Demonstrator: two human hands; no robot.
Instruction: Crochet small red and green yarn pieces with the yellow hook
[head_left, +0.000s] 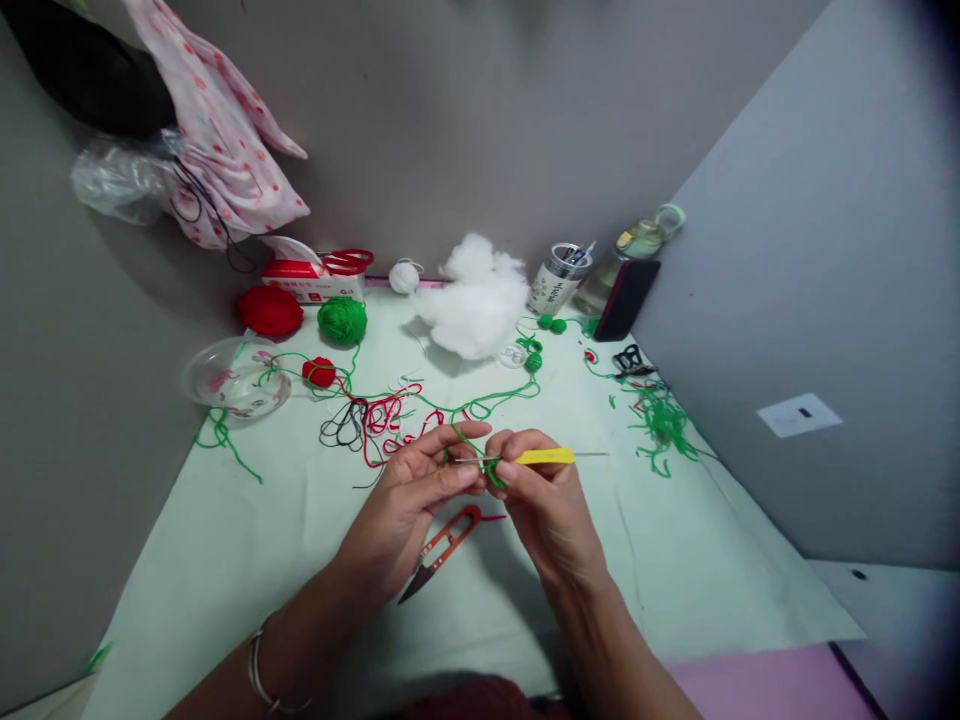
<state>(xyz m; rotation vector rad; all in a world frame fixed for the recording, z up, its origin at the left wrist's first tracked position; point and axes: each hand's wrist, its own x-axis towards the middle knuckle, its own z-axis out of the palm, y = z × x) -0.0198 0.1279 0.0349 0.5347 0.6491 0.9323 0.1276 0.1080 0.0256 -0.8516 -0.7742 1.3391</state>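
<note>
My right hand [536, 480] is closed around a crochet hook [546, 456] with a yellow handle, its thin metal shaft pointing left. A small piece of green crochet [493, 472] sits between my two hands, at the hook's tip. Close against it, my left hand [431, 475] pinches, and green yarn [466, 437] runs over its fingers from the table behind. The fingertips partly hide the crochet piece, so its shape is unclear. Just below my hands lie orange thread snips [450, 540], blades toward the lower left.
Behind stand white stuffing [476, 300], a green yarn ball [343, 320], a red yarn ball [270, 311] and a clear bowl [238, 378]. Red yarn [384, 415] tangles left of centre. Green scraps [664, 420], a phone [627, 300], a bottle [637, 245] and a pen holder [556, 282] stand right.
</note>
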